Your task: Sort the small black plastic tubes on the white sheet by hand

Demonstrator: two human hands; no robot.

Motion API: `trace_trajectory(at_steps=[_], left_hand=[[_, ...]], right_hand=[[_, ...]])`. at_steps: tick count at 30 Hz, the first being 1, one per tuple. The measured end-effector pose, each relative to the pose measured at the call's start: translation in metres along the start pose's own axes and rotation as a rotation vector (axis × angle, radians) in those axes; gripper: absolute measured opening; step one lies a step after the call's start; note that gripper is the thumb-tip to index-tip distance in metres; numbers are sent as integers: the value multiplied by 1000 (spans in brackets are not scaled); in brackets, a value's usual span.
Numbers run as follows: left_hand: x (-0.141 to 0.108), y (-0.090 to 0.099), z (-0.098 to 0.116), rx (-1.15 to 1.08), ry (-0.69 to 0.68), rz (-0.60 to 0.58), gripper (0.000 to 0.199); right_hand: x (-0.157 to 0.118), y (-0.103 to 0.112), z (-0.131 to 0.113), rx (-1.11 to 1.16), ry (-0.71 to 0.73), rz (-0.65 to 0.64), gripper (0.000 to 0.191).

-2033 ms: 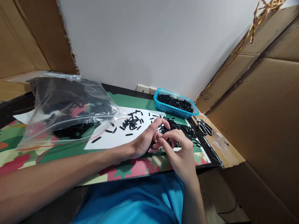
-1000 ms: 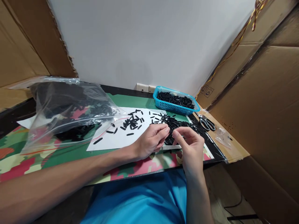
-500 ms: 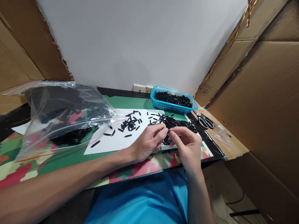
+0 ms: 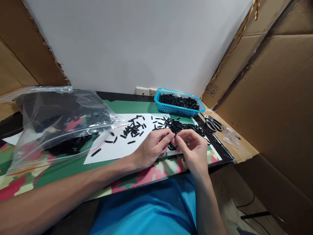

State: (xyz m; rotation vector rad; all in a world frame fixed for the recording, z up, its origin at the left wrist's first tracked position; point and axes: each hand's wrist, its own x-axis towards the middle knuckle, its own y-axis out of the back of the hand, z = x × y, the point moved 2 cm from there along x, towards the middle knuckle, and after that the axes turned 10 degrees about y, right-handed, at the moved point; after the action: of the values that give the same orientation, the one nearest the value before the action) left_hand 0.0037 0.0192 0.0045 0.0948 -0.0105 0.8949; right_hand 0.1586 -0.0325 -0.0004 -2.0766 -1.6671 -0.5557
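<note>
My left hand (image 4: 153, 146) and my right hand (image 4: 193, 148) meet fingertip to fingertip above the near part of the white paper (image 4: 114, 153). Both are closed in a pinch. Between them a small dark piece barely shows; the fingers hide most of it. Right behind my hands lies a pile of small black elongated pieces (image 4: 181, 125). A looser group of the same black pieces (image 4: 133, 129) is scattered on the paper, left of the pile.
A blue perforated basket (image 4: 179, 110) full of black pieces stands at the back. Scissors (image 4: 213, 124) and a small clear bag (image 4: 231, 137) lie at the right. A large clear zip bag (image 4: 63, 111) with black pieces covers the left. Cardboard walls (image 4: 269, 91) flank the table.
My fingertips have drawn slightly closer together around the small piece. The whole view has shifted a little, so the table's things appear further left.
</note>
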Motion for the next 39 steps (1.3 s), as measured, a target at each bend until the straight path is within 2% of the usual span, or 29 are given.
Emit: trace_trajectory(at_steps=[4,10,15,17,23,27,29,33,37,39], left_hand=[[0,0,1,11,-3,15,42],[-2,-3,4,-36,36,21,42],[-1,-2,4,-2,18,36,45],[-1,-1,4,40,8,43,47],[-2,-2,4,92,-22,23,47],[-2,-2,3,50,0,27,44],[-2,-2,2,15,17,27,45],[-1,-2,3,-16,26,40,46],[-1,-3,5,-20,24,38,47],[-2,-3,5,-13,16,43,48]], right_hand=[[0,-1,3,62,-25,4,14],[1,7,4,39,-4,161,16],[1,5,-2,-83,36,-17,13],[-1,3,-2,-96,49,-22,8],[-5,-2,2,-30,113,138,9],[-4,4,6,-18,46,280,19],[-2,10,6,-37,36,312,24],[1,19,3,-131,73,247,29],[1,11,-1,-146,83,62,17],[-1,5,-3,-163,136,1,11]])
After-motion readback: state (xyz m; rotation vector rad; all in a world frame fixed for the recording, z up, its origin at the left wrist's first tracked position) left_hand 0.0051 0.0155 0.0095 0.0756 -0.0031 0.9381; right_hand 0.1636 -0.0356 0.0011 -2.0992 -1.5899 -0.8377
